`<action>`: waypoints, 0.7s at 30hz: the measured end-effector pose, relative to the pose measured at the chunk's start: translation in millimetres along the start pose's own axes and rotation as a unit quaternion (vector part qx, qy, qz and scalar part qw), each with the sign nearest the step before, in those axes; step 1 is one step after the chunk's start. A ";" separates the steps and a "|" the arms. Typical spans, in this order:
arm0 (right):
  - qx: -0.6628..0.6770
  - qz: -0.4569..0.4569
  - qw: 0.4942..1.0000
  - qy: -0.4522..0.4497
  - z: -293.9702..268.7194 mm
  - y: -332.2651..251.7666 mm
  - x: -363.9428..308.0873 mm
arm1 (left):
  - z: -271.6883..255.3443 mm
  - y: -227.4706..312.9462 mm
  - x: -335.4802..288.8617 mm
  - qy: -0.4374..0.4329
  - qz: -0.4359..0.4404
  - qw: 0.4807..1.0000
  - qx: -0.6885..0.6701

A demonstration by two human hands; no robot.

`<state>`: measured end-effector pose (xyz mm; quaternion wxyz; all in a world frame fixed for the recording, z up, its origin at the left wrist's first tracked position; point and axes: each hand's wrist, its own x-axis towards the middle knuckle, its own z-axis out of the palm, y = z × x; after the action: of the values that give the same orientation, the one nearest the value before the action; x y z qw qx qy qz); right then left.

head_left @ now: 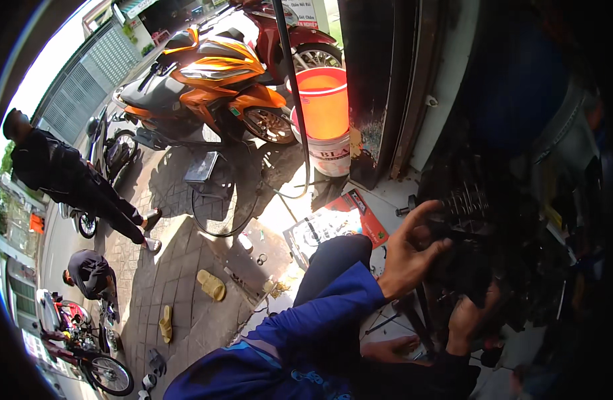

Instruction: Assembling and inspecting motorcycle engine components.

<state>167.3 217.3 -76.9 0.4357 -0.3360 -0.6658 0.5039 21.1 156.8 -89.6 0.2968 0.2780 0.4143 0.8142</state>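
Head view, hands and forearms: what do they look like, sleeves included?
The left hand is ungloved, with a plain, creased, deep blue long sleeve ending near the wrist. The right hand also looks bare; its sleeve looks dark, shadow hiding its true colour.

- The head camera looks down from the person's own head, over the blue sleeve [320, 310].
- The left hand [408, 257] and right hand [470, 321] are near the lens, right of centre.
- The wide fisheye view also takes in the pavement [180, 257] and, farther off, an orange motorbike [216, 70].
- The view is rolled: a standing person [53, 163] slants toward the upper left.
- Straight edges bend toward the rim.
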 end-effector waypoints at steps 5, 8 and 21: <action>-0.005 -0.063 0.994 0.092 2.9 1.6 4.9 | 11.1 0.8 -5.5 -0.007 -0.002 0.998 -0.062; -0.080 -0.106 0.991 0.035 8.2 -11.5 6.4 | -0.9 -4.7 -11.0 -0.028 -0.063 0.996 -0.061; 0.012 -0.049 0.998 0.024 5.8 4.5 -2.4 | 9.7 -4.5 -11.4 -0.001 -0.064 0.998 0.004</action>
<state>163.0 214.1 -82.5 0.4797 -0.3102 -0.6645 0.4818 36.6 155.8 -90.8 0.3480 0.2531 0.4345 0.7912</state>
